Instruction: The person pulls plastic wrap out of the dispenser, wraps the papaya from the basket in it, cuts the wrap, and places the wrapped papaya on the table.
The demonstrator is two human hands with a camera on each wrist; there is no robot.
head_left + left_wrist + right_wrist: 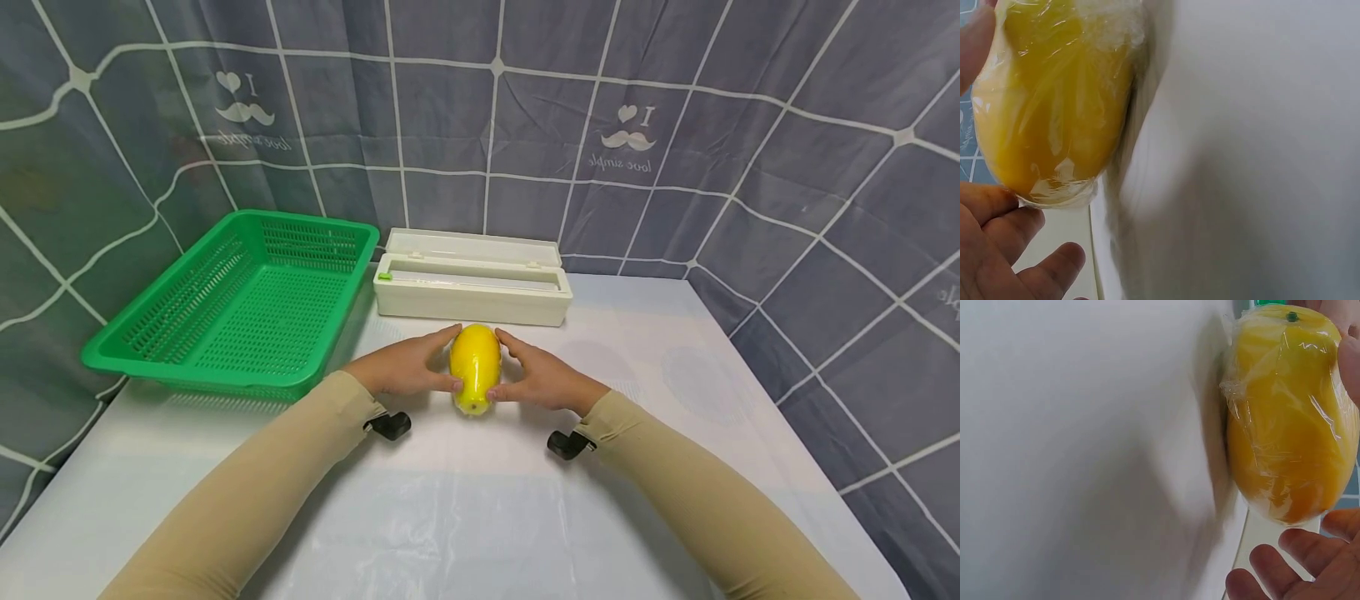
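Note:
A yellow oval fruit [476, 367] wrapped in clear cling film lies at the middle of the table, its long side pointing away from me. In the right wrist view a small green stem mark shows on one end of the fruit [1285, 419]. My left hand [401, 364] holds it from the left, thumb at the near end and fingertips at the far end. From the right, my right hand [546, 375] holds it the same way. Film bunches along the underside of the fruit [1054, 106] in the left wrist view.
Behind the fruit stands a long white cling film dispenser box [472, 302] with its lid raised and a green slider at its left end. A green perforated plastic basket [330, 333] sits at the left. A grey checked curtain [450, 108] surrounds the white table [480, 517].

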